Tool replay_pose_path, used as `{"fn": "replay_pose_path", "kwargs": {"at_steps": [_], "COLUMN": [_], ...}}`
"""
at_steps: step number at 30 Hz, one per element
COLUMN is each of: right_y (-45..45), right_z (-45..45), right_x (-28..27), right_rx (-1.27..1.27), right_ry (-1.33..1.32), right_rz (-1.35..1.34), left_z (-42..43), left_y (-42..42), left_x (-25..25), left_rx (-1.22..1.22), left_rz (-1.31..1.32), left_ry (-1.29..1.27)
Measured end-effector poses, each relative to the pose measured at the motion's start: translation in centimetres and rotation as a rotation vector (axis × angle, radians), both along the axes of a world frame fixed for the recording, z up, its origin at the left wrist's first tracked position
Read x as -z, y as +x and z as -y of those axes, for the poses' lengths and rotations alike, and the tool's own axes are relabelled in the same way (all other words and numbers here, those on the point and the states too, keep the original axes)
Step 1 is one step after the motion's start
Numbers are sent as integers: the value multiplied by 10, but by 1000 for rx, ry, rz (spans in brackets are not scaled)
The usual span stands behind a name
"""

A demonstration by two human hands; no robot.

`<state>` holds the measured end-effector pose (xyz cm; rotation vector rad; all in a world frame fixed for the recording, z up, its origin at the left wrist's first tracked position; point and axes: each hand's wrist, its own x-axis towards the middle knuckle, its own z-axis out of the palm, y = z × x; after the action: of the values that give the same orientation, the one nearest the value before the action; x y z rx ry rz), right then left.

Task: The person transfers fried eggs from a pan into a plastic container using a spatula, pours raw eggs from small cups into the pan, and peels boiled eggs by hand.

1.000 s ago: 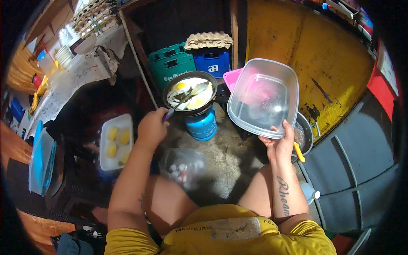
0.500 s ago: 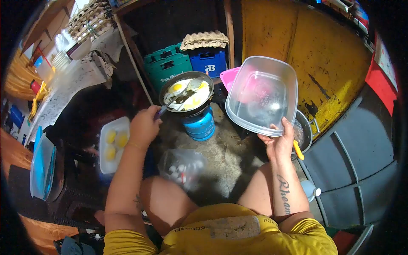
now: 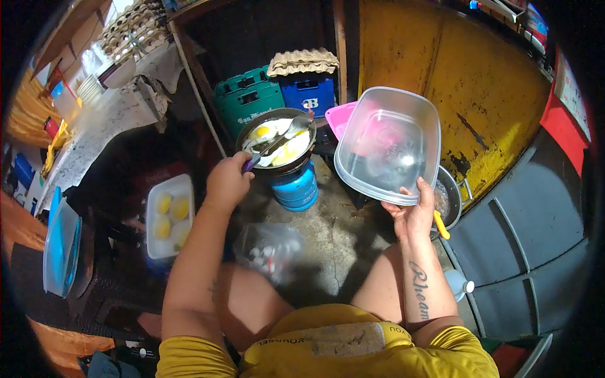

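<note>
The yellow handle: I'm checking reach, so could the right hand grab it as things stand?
Probably not without freeing itself: the yellow handle sticks out close beside the right hand, but that hand's fingers are holding the clear container.

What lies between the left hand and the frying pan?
The spatula: purple handle in the left hand, blade over the frying pan. The head view shows it.

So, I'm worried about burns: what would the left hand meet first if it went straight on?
Probably the frying pan's near rim, just ahead of the left hand; depth is unclear.
</note>
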<state>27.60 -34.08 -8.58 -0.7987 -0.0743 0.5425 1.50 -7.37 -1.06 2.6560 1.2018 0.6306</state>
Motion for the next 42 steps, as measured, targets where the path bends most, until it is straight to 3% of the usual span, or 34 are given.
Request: {"fn": "replay_pose_path", "kwargs": {"at_steps": [20, 24, 32, 42], "right_y": [0, 1, 1, 0], "right_z": [-1, -1, -1, -2], "right_x": [-3, -1, -2, -1], "right_rx": [4, 6, -7, -17], "right_ry": [-11, -16, -8, -7], "right_rz": [-23, -28, -18, -28], "left_z": [-15, -3, -10, -22], "left_y": [6, 2, -24, -31], "left_x": [19, 7, 2, -3], "left_rx": [-34, -78, -19, -34], "left_rz": [-6, 20, -10, -46], "left_ry": [2, -47, 103, 21]}}
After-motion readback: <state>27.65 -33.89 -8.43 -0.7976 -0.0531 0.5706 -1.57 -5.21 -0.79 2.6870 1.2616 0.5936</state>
